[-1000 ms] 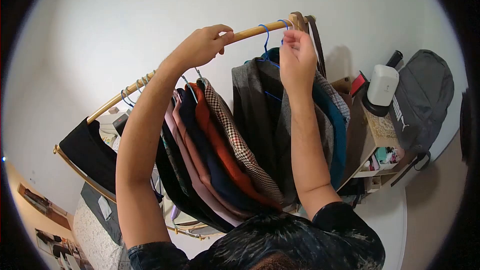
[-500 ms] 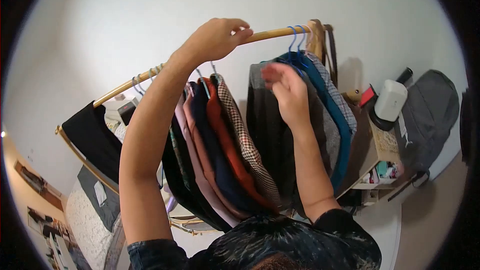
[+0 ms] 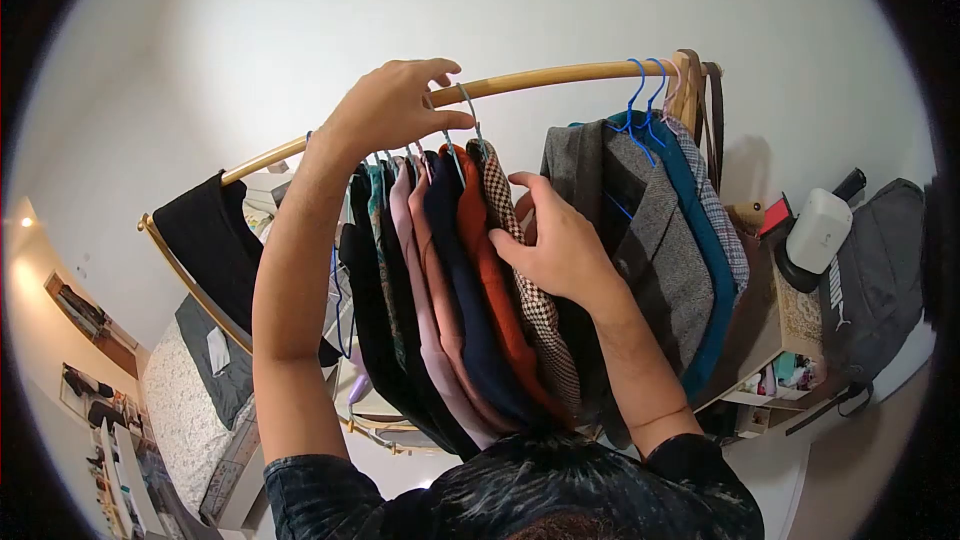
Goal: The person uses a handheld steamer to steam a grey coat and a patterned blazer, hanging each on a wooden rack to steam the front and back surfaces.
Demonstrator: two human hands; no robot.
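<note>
My left hand (image 3: pixel 400 105) is at the wooden rail (image 3: pixel 550 75), thumb and fingers apart near the hooks of the hangers. Below it several garments hang close together, among them a pink one (image 3: pixel 425 310), a navy one (image 3: pixel 465 310), an orange one (image 3: pixel 490 270) and a houndstooth jacket (image 3: pixel 535 305). My right hand (image 3: pixel 545 240) is beside the houndstooth jacket with its thumb and fingers spread. To its right hang a grey jacket (image 3: pixel 670 260) on a blue hanger (image 3: pixel 632 125) and a teal garment (image 3: pixel 700 360).
Black cloth (image 3: pixel 205 240) hangs over the rail's left end. At the right are a white device (image 3: pixel 820 230), a dark grey backpack (image 3: pixel 880 270) and a shelf unit (image 3: pixel 770 335). A bed (image 3: pixel 165 390) stands at the lower left.
My left hand has shifted left along the rail and opened. My right hand has moved down and left, from the grey jacket to the houndstooth one. The view has shifted slightly.
</note>
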